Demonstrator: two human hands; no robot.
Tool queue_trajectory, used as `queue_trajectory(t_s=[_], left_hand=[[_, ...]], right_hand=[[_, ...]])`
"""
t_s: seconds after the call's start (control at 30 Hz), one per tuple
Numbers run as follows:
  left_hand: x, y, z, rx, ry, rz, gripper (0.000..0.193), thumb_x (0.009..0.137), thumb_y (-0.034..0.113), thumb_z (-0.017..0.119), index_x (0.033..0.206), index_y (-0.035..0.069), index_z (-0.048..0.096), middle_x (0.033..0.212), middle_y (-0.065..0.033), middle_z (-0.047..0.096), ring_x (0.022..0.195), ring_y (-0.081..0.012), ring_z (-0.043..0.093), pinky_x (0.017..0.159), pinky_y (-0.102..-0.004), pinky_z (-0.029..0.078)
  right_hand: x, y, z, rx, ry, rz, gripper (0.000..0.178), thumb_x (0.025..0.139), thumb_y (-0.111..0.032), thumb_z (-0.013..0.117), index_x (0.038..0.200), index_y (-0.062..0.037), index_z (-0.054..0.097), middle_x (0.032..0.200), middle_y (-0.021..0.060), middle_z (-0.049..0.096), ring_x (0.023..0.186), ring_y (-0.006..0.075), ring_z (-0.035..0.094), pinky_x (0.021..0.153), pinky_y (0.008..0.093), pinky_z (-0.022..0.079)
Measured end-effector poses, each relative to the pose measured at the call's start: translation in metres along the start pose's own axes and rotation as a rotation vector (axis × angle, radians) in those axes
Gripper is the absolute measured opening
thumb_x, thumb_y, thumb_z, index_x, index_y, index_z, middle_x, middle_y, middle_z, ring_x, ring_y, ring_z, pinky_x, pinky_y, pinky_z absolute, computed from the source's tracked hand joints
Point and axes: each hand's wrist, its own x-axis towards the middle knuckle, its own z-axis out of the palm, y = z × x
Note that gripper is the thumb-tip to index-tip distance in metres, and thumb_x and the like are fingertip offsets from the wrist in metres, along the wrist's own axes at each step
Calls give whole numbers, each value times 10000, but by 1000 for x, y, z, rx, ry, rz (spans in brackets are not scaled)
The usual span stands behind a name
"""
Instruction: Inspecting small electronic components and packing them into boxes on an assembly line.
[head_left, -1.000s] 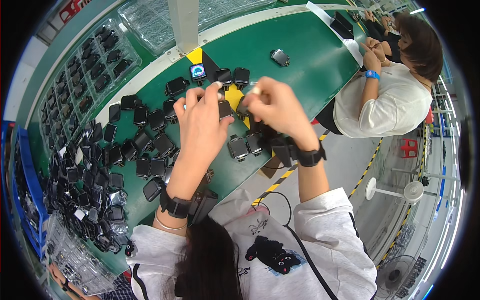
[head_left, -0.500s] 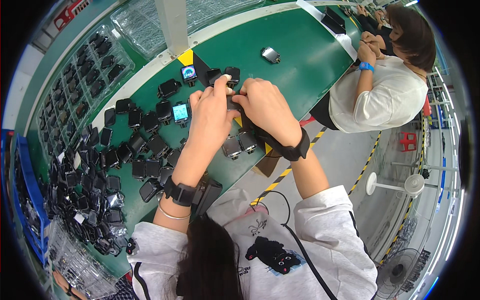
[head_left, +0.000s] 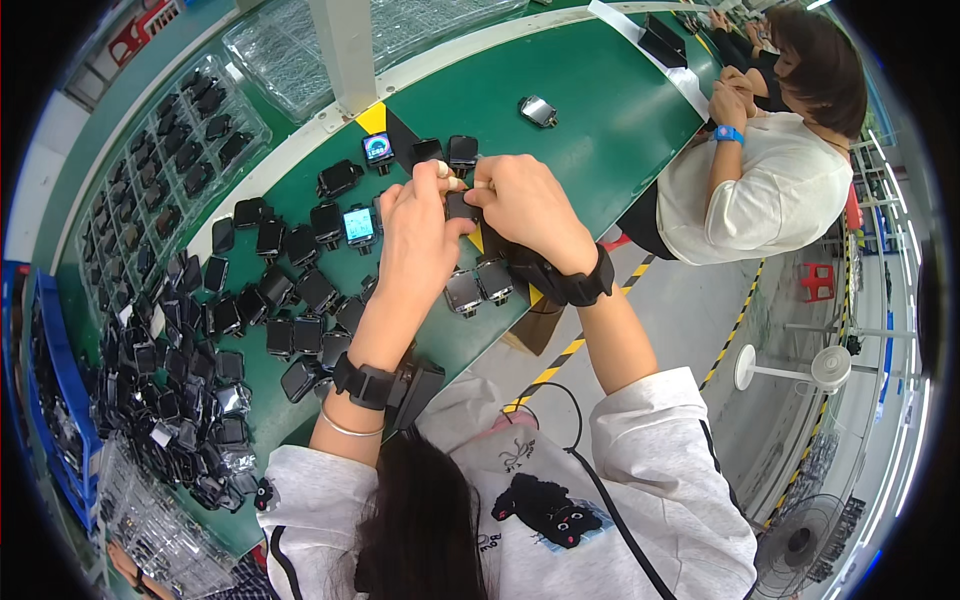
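Observation:
A dark square watch body (head_left: 459, 207) is held between my two hands above the green table. My left hand (head_left: 420, 225) pinches it from the left, pale covers on its fingertips. My right hand (head_left: 528, 205) is closed against its other side, the fingers curled and partly hidden. Just beyond the fingers lie two dark watch bodies, one of them a black watch body (head_left: 462, 151). Nearer me, below my right hand, a pair of watch bodies (head_left: 463, 292) rests side by side. Left of my left hand are a watch with a lit pale-blue screen (head_left: 359, 226) and another lit watch (head_left: 377, 149).
Many dark watch bodies (head_left: 180, 370) are heaped at the left. Behind them stands a clear compartment tray (head_left: 255, 130), near a metal post (head_left: 343, 50). A lone watch (head_left: 538, 111) lies farther along the table (head_left: 600, 100). A co-worker (head_left: 765, 190) sits at the right.
My right hand has shifted slightly left and down, and more of the held watch body shows between the fingers. My left hand stays nearly in place.

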Motion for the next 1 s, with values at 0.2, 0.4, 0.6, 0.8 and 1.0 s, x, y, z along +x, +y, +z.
queue_trajectory(t_s=[0.2,0.4,0.6,0.8,1.0], left_hand=[[2,7,-4,68,-46,6,607,622,30,784,1123,32,440,969,-91,644,920,-265,587,902,-400,355],[-10,33,-23,142,-24,73,586,650,53,770,1143,9,456,987,-100,611,972,-270,558,900,-392,347],[-41,50,-22,23,-224,20,596,655,53,766,1152,-3,441,1004,-133,602,961,-295,559,873,-382,374],[-54,39,-11,-118,-220,-74,598,665,31,748,1160,-24,418,1004,-167,596,949,-330,555,830,-404,441],[-55,44,-13,-73,-179,-64,581,673,15,734,1155,-37,412,1004,-176,595,949,-338,553,828,-407,460]], right_hand=[[-8,9,2,394,130,-96,157,788,-88,653,745,12,540,657,75,614,533,180,547,500,301,405],[-34,11,-24,849,68,35,121,832,-65,606,774,-9,516,718,-13,586,558,37,491,480,207,359],[-68,17,-17,650,156,-52,107,818,-38,623,791,9,530,823,29,587,589,88,518,499,261,385],[-87,-4,1,207,108,-16,124,773,-32,669,794,14,556,741,62,521,586,160,517,515,310,396],[-82,-12,16,278,223,28,123,754,-35,682,767,4,566,713,85,482,544,206,495,508,316,394]])
